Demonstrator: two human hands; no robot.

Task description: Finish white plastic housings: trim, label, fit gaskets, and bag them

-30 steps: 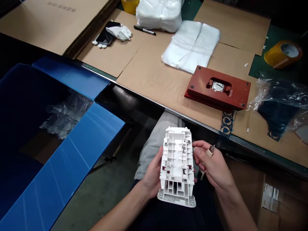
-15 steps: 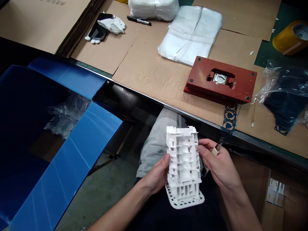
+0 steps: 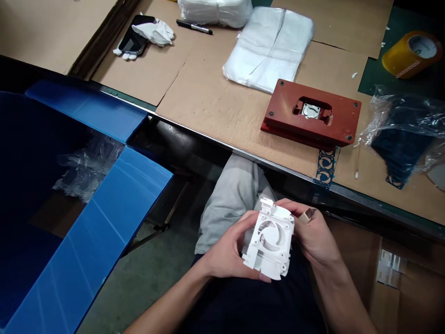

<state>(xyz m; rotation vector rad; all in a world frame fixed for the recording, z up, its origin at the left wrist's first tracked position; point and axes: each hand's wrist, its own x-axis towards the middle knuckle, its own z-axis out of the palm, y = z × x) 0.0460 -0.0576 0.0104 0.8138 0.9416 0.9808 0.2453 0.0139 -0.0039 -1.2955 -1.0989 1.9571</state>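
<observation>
Over the lap (image 3: 239,306), left hand (image 3: 227,246) grips white plastic part (image 3: 271,236) by its side; right hand (image 3: 314,236), close alongside, clasps beige tool (image 3: 307,216).

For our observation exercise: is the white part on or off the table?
Off: the left hand holds the white part over the lap, apart from the table.

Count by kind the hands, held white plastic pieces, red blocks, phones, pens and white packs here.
Left hand and right hand: 2
Held white plastic piece: 1
Red block: 1
Phone: 1
Pen: 1
Bulky white pack and flat white pack: 2
Total: 8
</observation>
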